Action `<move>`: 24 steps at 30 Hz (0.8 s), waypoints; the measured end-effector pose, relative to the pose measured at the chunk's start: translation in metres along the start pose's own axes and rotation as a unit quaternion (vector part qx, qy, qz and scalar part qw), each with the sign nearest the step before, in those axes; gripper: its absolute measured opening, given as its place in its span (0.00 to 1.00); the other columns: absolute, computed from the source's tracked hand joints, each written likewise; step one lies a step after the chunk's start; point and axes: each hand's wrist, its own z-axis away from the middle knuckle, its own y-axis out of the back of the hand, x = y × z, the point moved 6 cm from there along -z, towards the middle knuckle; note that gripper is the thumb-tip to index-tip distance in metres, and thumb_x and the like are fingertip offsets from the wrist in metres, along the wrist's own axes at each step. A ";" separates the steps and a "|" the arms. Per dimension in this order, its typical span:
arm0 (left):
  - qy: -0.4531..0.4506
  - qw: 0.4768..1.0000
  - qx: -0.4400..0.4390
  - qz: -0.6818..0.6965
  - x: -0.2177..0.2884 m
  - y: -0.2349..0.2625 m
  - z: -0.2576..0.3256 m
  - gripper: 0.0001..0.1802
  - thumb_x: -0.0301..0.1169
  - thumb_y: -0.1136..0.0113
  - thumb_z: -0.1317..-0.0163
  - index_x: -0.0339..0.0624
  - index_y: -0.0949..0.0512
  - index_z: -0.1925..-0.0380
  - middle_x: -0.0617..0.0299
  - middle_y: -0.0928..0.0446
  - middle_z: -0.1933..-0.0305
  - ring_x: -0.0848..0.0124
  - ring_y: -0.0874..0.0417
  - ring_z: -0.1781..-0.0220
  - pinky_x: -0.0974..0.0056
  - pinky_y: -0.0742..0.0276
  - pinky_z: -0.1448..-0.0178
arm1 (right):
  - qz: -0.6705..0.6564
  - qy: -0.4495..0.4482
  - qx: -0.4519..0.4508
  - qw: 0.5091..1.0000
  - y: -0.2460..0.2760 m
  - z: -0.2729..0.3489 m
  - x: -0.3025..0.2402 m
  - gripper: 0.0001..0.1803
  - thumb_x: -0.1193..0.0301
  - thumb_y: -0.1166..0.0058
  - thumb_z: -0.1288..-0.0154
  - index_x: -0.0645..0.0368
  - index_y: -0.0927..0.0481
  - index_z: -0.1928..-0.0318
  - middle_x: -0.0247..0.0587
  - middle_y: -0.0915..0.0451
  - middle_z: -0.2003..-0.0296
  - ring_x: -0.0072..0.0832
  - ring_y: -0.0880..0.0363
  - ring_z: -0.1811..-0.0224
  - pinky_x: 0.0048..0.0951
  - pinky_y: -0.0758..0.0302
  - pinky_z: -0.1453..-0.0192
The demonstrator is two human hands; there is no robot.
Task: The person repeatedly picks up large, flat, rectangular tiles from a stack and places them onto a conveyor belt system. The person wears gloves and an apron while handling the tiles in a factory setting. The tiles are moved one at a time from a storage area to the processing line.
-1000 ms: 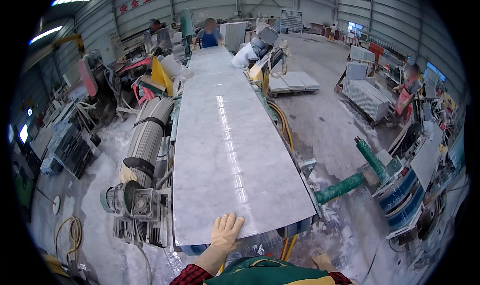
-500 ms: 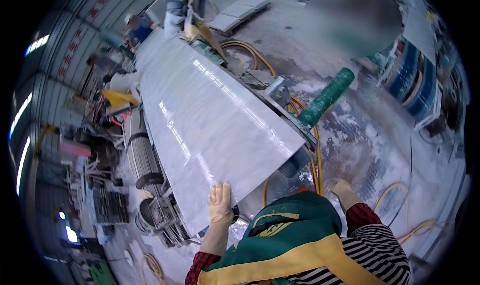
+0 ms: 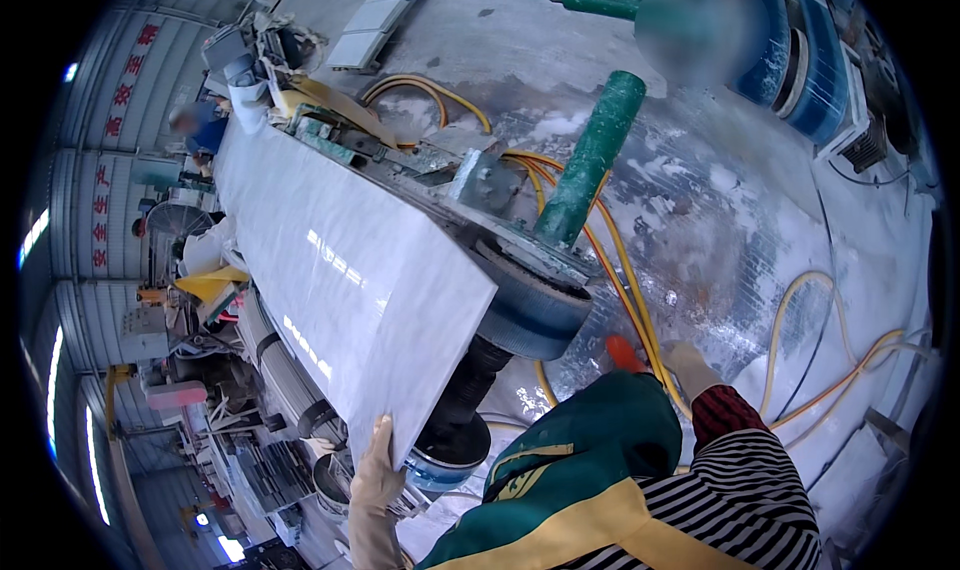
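Observation:
A long, pale, glossy stone slab lies along a roller machine, running away from me to the far left. My left hand, in a cream glove, grips the slab's near left corner, with a finger showing on its top face. The slab's near edge slants past a black wheel and a dark ribbed shaft with a blue-rimmed drum, both exposed beside it. My right hand, also gloved, hangs low on the right near yellow hoses, apart from the slab. Its fingers are too unclear to read.
A green cylinder juts from the machine's right side. Yellow and orange hoses cross the wet floor. Grey ribbed rollers line the slab's left. A person stands at the far end. Blue machinery stands at the far right.
My view has turned right. The slab's near end has shifted left, exposing the black wheel and drum. My left hand has gone from lying on top to gripping the corner.

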 end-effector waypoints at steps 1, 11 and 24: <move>-0.002 1.000 0.000 -0.001 0.000 0.000 -0.001 0.48 0.15 0.34 0.52 0.37 0.39 0.27 0.34 0.36 0.26 0.42 0.33 0.25 0.52 0.33 0.24 | -0.009 -0.001 -0.006 1.000 -0.003 -0.005 -0.002 0.28 0.51 0.49 0.35 0.48 0.18 0.39 0.48 0.18 0.41 0.49 0.21 0.38 0.43 0.27 0.31; 0.005 1.000 -0.012 -0.001 0.004 0.003 0.003 0.47 0.15 0.34 0.50 0.38 0.39 0.26 0.35 0.33 0.28 0.43 0.31 0.26 0.53 0.33 0.24 | 0.042 0.282 -0.101 0.953 0.006 0.062 -0.129 0.27 0.47 0.51 0.32 0.49 0.15 0.43 0.48 0.16 0.46 0.46 0.18 0.42 0.41 0.24 0.36; -0.076 0.986 0.127 0.079 -0.009 0.015 0.027 0.36 0.16 0.48 0.46 0.44 0.32 0.33 0.44 0.27 0.34 0.46 0.25 0.33 0.52 0.26 0.34 | -0.217 0.407 -0.501 0.733 -0.129 0.291 -0.372 0.38 0.60 0.43 0.24 0.63 0.43 0.23 0.48 0.35 0.28 0.35 0.34 0.27 0.37 0.36 0.23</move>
